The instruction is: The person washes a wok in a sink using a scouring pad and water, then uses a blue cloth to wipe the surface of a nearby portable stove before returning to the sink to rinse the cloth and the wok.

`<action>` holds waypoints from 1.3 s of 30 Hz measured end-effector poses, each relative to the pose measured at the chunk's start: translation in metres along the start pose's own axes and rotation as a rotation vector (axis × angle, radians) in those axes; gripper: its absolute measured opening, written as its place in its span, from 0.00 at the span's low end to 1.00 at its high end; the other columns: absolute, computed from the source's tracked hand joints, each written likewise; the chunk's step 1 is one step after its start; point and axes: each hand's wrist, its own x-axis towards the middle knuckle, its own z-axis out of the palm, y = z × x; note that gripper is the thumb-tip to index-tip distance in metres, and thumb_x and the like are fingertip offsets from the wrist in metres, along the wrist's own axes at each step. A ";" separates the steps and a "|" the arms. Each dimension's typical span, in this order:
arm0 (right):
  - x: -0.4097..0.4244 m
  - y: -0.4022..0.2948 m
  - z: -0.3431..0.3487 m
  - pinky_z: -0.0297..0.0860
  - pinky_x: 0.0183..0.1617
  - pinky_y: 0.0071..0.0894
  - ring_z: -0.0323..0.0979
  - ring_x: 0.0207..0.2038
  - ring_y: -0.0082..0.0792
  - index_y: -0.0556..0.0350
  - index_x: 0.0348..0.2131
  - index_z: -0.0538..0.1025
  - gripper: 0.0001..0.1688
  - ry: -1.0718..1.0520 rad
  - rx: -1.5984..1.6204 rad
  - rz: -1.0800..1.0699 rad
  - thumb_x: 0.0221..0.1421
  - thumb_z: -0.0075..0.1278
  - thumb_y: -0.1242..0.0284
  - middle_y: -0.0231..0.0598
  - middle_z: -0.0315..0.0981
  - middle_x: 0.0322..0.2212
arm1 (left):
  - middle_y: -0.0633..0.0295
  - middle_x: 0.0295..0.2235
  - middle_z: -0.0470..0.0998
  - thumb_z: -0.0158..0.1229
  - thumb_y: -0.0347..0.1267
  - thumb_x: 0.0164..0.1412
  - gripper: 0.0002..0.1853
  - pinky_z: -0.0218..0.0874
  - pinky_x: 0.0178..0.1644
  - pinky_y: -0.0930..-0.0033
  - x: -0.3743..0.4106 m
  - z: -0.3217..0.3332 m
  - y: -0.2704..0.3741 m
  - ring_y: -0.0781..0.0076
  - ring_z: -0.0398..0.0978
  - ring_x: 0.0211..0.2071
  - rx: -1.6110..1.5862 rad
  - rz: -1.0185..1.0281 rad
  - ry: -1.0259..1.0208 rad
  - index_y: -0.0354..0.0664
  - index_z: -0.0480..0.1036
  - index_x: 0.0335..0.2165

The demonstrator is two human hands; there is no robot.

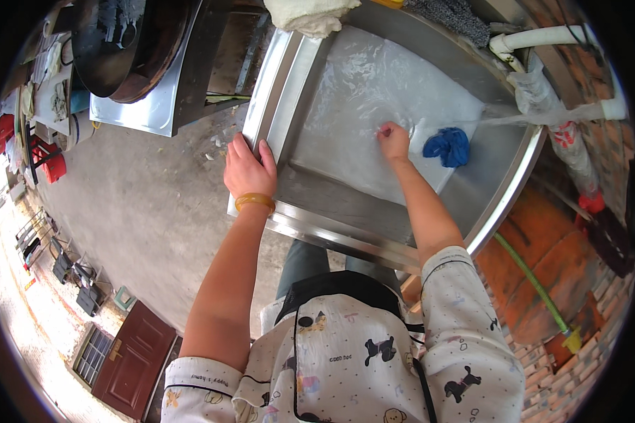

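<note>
My left hand (251,166) rests on the rim of a stainless-steel sink (275,90), thumb on the inner side and fingers over the outer edge. A bangle circles that wrist. Inside the sink, my right hand (395,140) reaches down to rippling water, its fingers curled. Whether something small is pinched there I cannot tell. Beneath and around it spreads a pale, whitish sheet (344,127), seen partly through the water. A crumpled blue cloth or plastic piece (447,147) lies to the right of my right hand. Water streams in from a white pipe (614,109) at the right.
A cream towel (309,16) hangs over the sink's far left corner, and a grey mesh cloth (450,20) lies along the far rim. A wrapped pipe (555,121) stands at the right. Left of the sink is a metal stand (153,113) with a large wok (111,58).
</note>
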 end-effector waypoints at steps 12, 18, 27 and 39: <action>-0.003 -0.108 0.071 0.67 0.37 0.44 0.70 0.33 0.48 0.59 0.28 0.75 0.07 0.288 0.051 -0.447 0.44 0.53 0.77 0.47 0.70 0.27 | 0.53 0.32 0.71 0.50 0.41 0.57 0.20 0.63 0.35 0.54 0.001 0.001 0.002 0.51 0.71 0.34 0.014 0.021 0.036 0.36 0.63 0.43; -0.063 -0.107 0.095 0.67 0.32 0.29 0.70 0.27 0.31 0.61 0.28 0.76 0.05 -0.567 0.629 0.510 0.50 0.47 0.80 0.38 0.72 0.25 | 0.53 0.32 0.71 0.50 0.41 0.57 0.21 0.63 0.35 0.54 0.000 0.000 -0.003 0.51 0.71 0.34 -0.004 0.005 0.036 0.36 0.64 0.43; -0.104 -0.303 -0.017 0.68 0.43 0.30 0.70 0.41 0.33 0.56 0.39 0.74 0.11 -0.313 1.158 -0.300 0.52 0.48 0.79 0.41 0.70 0.41 | 0.54 0.33 0.71 0.50 0.40 0.57 0.19 0.63 0.35 0.53 0.001 0.003 -0.002 0.50 0.71 0.36 -0.017 -0.001 -0.015 0.37 0.64 0.41; 0.007 0.070 -0.119 0.70 0.32 0.45 0.72 0.40 0.44 0.30 0.48 0.66 0.19 0.375 -1.114 0.385 0.56 0.45 0.61 0.40 0.67 0.41 | 0.53 0.28 0.70 0.54 0.40 0.53 0.15 0.65 0.33 0.55 -0.005 0.000 -0.004 0.53 0.71 0.31 -0.131 -0.105 -0.058 0.41 0.64 0.33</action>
